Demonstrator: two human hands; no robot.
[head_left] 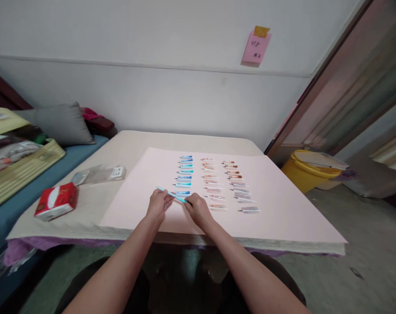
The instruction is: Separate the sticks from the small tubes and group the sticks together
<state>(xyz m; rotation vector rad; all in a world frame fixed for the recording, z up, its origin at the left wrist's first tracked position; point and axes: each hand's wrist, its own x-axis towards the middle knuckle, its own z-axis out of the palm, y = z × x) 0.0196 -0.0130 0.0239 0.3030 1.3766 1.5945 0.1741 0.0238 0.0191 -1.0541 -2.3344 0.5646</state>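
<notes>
Both hands are at a slim light-blue pen [180, 199], held slantwise just above the pink sheet [129, 209]. My left hand [158, 203] has its fingers closed around the pen's middle, with the upper end sticking out to the left. At the lower right end, my right hand [197, 206] pinches the pen between thumb and fingers. Close behind the hands lies a blue pen [184, 192], the nearest of a column of blue and turquoise pens [186, 172]. A column of pale pink pens [212, 182] lies in the middle. To the right are brown pens [234, 172] and greyish pens [241, 190].
A red tissue pack [56, 200] and a clear plastic bag [98, 174] lie on the cloth-covered table [132, 141] at left. A yellow bin [304, 170] stands right of the table. A pink note [256, 47] is taped to the wall.
</notes>
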